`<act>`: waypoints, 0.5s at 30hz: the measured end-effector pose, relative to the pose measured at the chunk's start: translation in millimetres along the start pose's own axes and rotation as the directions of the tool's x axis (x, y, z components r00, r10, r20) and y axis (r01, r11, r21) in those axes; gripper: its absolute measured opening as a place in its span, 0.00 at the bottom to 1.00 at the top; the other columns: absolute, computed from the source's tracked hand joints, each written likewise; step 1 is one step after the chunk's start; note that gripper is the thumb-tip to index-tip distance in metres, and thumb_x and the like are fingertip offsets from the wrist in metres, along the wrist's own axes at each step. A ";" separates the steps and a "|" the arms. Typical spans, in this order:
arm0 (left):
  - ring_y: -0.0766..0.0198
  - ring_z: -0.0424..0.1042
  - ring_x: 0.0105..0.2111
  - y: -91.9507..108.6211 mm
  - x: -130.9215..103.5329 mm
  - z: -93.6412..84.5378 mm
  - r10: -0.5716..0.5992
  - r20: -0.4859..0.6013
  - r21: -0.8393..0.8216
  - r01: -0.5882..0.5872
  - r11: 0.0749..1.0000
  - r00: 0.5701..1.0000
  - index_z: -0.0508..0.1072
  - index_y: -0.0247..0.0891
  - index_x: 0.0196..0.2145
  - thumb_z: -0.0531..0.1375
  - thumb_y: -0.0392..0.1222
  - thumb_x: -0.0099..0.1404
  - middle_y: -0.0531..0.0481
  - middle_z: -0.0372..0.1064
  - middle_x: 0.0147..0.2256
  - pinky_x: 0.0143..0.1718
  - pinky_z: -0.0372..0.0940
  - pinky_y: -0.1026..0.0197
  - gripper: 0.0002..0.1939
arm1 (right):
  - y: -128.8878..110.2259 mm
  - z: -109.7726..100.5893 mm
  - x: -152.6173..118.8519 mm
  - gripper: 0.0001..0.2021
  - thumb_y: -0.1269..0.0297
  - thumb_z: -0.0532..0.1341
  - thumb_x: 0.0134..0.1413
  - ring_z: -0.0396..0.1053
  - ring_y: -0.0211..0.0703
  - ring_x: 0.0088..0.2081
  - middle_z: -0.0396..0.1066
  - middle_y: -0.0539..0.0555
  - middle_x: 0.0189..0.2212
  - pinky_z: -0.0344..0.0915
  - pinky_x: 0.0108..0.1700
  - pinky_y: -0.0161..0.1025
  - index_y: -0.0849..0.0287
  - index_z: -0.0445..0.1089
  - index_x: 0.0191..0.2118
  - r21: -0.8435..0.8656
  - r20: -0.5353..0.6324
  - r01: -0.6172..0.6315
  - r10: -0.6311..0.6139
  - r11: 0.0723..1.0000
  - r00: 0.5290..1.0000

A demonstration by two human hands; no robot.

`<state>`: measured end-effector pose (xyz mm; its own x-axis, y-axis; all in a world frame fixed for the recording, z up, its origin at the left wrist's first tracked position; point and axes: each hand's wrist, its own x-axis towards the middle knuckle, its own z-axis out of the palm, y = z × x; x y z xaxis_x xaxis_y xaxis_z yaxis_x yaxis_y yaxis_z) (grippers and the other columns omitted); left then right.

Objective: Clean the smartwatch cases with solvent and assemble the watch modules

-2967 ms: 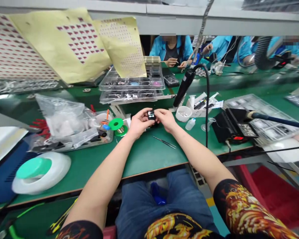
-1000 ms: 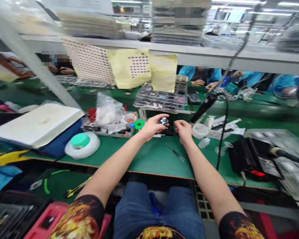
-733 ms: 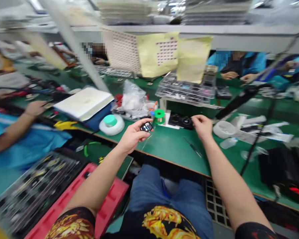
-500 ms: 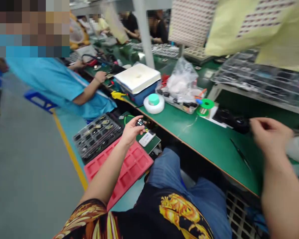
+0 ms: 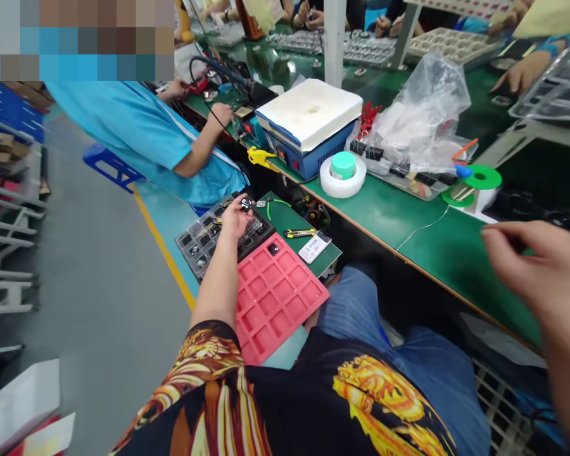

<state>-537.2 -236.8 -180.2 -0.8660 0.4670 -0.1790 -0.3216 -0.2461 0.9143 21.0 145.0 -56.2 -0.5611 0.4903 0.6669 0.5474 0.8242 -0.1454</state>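
My left hand (image 5: 236, 218) pinches a small round black part (image 5: 246, 203) with white marks, above the edge of a black compartment tray (image 5: 202, 244). In front of that tray lies a red tray (image 5: 280, 291) with square pockets; one dark piece (image 5: 273, 249) sits in a far pocket. My right hand (image 5: 527, 259) is over the green bench at the right, its thumb and fingers curled together; whether something small is between them is hidden.
A white phone-like device (image 5: 315, 246) and a yellow cutter (image 5: 300, 233) lie beside the red tray. On the bench (image 5: 384, 221) are a blue box (image 5: 308, 149), tape rolls (image 5: 342, 174), a bagged parts tray (image 5: 418, 136) and a green spool (image 5: 479, 177). A co-worker in blue (image 5: 142, 133) sits at left.
The view has turned toward the left. My left hand, with the black part, has moved from near the white device to above the black tray. My right hand stays over the bench.
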 end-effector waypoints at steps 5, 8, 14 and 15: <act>0.63 0.69 0.24 -1.6 16.7 -4.8 -0.008 0.038 -0.090 0.012 0.996 0.999 0.75 0.37 0.60 0.59 0.40 0.59 0.40 0.78 0.41 0.23 0.60 0.63 0.30 | -51.0 48.8 -15.9 0.13 0.58 0.62 0.68 0.80 0.45 0.30 0.81 0.53 0.29 0.66 0.31 0.38 0.57 0.82 0.38 0.135 0.052 0.156 -0.164 0.978 0.985; 0.64 0.67 0.23 -7.9 23.8 -3.4 -0.018 0.037 -0.120 0.023 0.993 0.999 0.75 0.37 0.58 0.57 0.39 0.61 0.40 0.78 0.40 0.23 0.59 0.64 0.27 | -49.8 55.0 -18.9 0.12 0.57 0.64 0.66 0.80 0.45 0.32 0.82 0.53 0.30 0.66 0.32 0.37 0.57 0.83 0.38 0.146 0.044 0.030 -0.036 0.989 0.998; 0.66 0.64 0.22 -16.8 28.7 3.7 -0.078 0.012 -0.152 0.079 0.985 0.997 0.73 0.38 0.55 0.58 0.38 0.62 0.42 0.76 0.38 0.22 0.57 0.66 0.23 | -44.3 50.8 -13.5 0.12 0.56 0.65 0.61 0.78 0.44 0.30 0.82 0.54 0.29 0.69 0.35 0.37 0.57 0.84 0.37 0.216 0.139 -0.256 0.230 0.942 0.963; 0.67 0.64 0.22 -17.1 28.5 5.2 -0.088 0.005 -0.152 0.088 0.984 0.996 0.73 0.39 0.54 0.59 0.38 0.62 0.43 0.76 0.39 0.22 0.57 0.66 0.22 | -44.3 51.0 -12.9 0.12 0.56 0.65 0.61 0.78 0.44 0.30 0.82 0.54 0.30 0.70 0.36 0.38 0.57 0.84 0.37 0.214 0.153 -0.271 0.242 0.938 0.958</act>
<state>-554.4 -214.8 -199.1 -0.8325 0.4908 -0.2571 -0.4509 -0.3305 0.8291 -27.7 116.6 -95.6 -0.5002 0.7123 0.4923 0.5327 0.7014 -0.4736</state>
